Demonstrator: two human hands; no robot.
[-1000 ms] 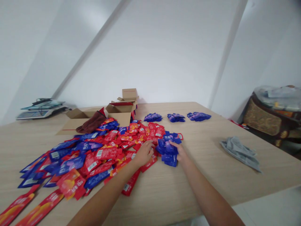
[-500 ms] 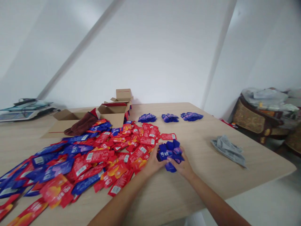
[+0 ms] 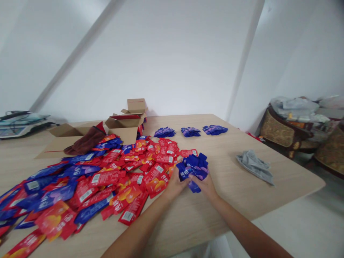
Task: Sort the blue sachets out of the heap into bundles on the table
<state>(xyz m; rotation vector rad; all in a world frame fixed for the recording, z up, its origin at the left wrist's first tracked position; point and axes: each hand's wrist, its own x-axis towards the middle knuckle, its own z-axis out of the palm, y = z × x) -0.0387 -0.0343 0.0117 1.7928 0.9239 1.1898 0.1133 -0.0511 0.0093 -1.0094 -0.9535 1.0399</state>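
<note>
Between my two hands is a bunch of blue-purple packets (image 3: 192,166), several of them fanned unevenly over one another. My left hand (image 3: 176,184) is closed on the left side of the bunch. On its right side my right hand (image 3: 205,184) grips it, with the thumb across the front. The fingers behind the packets are hidden. Just left of my hands spreads a big loose pile of red packets (image 3: 134,186) mixed with blue packets (image 3: 56,195). Farther back lie three small stacks of blue-purple packets (image 3: 164,132) in a row.
Open cardboard boxes (image 3: 126,130) stand behind the pile, a brown cloth (image 3: 84,141) draped on the nearest. A grey cloth (image 3: 254,165) lies to the right on the wooden table (image 3: 228,222). A flat device (image 3: 24,125) sits at the far left. Bags cover a patterned chair (image 3: 276,129) beyond the table.
The view has shifted slightly to the right. My hands still hold the blue-purple packets, which are now spread a bit wider and tilted differently.
</note>
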